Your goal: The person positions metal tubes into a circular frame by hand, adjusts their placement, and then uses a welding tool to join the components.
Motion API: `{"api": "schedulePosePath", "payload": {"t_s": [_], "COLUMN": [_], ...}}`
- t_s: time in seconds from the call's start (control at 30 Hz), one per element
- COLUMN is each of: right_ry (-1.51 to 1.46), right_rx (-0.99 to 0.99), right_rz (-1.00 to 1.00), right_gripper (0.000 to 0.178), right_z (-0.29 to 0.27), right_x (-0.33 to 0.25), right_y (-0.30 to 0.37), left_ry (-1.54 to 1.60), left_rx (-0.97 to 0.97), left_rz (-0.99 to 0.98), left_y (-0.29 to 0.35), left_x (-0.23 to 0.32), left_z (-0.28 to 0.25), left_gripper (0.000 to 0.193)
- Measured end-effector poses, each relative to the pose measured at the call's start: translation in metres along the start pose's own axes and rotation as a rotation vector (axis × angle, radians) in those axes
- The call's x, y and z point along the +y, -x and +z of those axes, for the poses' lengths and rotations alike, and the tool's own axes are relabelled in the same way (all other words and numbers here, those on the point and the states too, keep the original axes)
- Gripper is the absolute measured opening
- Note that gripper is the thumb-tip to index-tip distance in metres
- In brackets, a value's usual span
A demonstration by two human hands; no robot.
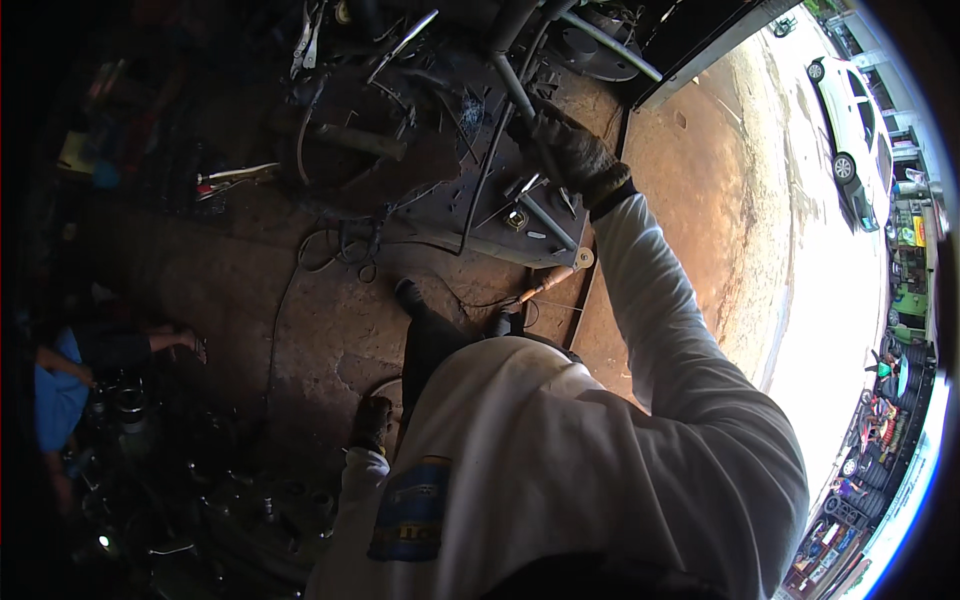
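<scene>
Head view looks straight down over the person's own white long-sleeved top onto a dim workshop floor (300, 300) of stained concrete. Far and to the right, the right hand (570, 155), in a dark work glove, is wrapped tight around a dark metal tube (515, 90) that slants up toward the far edge, the white sleeve stretching back from it to the shoulder. Just near that hand lies a dark steel plate (470, 215) scattered with small metal pieces, and at its near right corner an electrode holder with an orange-brown handle (545, 285) rests on the floor, its thin cable running off toward the left. Thin black cables (340, 245) loop on the floor left of the plate. The left hand (372, 422), also gloved in dark fabric, hangs low beside the person's body near the left hip; its fingers look curled, but whether it grips anything cannot be told in the shadow. One dark shoe (408, 295) shows on the floor between the hands. At far left, another person in a blue top (58, 395) crouches among dark metal engine parts (240, 510). On the right, bright daylight falls on a street with a parked white car (850, 120).
</scene>
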State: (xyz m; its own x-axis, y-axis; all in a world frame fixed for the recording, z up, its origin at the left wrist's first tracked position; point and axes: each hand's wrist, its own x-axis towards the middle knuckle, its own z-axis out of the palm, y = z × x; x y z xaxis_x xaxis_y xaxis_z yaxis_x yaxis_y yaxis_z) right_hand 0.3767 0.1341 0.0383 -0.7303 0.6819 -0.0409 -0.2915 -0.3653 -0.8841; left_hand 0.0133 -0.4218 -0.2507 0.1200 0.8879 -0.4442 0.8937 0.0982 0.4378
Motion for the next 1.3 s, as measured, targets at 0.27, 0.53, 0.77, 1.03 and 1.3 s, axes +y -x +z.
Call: {"api": "schedulePosePath", "payload": {"t_s": [0.27,0.53,0.77,1.03,1.3], "right_ry": [0.987,0.96,1.055,0.448,0.889], "right_rx": [0.452,0.61,0.549,0.499,0.366], "right_rz": [-0.09,-0.016,0.185,0.046,0.048], "right_gripper": [0.053,0.049,0.045,0.053,0.055], "right_z": [0.075,0.074,0.037,0.008,0.02], "right_x": [0.026,0.073,0.111,0.175,0.164], "right_y": [0.028,0.029,0.076,0.107,0.071], "left_ry": [-0.057,0.028,0.319,0.628,0.475], "left_rx": [0.027,-0.048,-0.119,-0.17,-0.003], "left_rz": [0.244,0.34,0.322,0.192,0.298], "left_y": [-0.089,-0.174,-0.224,-0.216,-0.225], "left_x": [-0.076,-0.071,0.012,0.08,0.135], "left_z": [-0.138,-0.275,-0.332,-0.404,-0.438], "left_gripper": [0.005,0.011,0.033,0.03,0.031]}}
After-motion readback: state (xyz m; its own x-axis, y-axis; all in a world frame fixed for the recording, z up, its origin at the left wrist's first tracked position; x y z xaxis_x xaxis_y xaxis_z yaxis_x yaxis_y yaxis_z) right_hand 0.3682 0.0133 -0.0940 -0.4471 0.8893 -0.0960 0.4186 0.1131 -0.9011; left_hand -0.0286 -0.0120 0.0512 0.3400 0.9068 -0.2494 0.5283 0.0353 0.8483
